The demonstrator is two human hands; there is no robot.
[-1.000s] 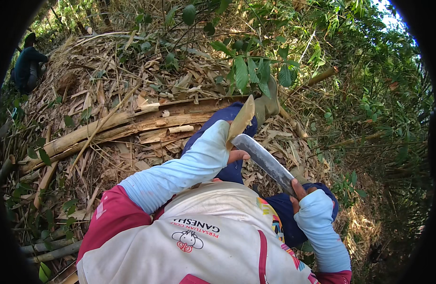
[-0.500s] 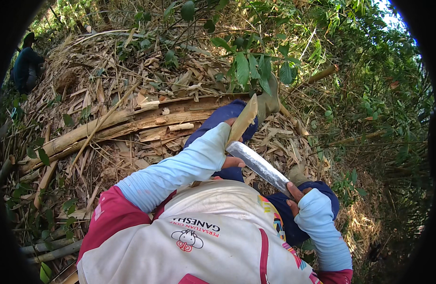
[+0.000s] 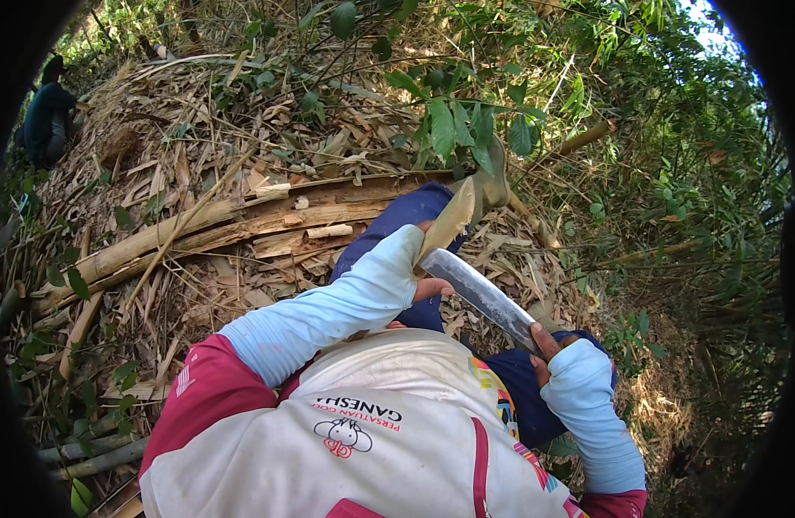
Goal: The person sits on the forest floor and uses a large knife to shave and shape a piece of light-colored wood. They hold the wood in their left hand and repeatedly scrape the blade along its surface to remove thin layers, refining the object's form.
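Note:
My left hand, mostly covered by a pale blue sleeve, is closed round a pale split piece of bamboo that tapers to a slanted tip pointing away from me. Its thumb sticks out beside the blade. In my right hand is a machete with a broad grey blade; the fingers wrap its handle end, and the handle itself is hidden. The blade's far end lies against or right by the bamboo near my left hand; actual contact I cannot tell.
A split bamboo trunk lies across the dry leaf litter ahead and left. My boot rests beyond the bamboo piece. Leafy stems hang ahead, and thick growth stands at right. Another person crouches at far left. Bamboo poles lie lower left.
The bamboo piece has tilted slightly to the right, and its tip is a little lower. The machete has shifted slightly right, its blade face now darker.

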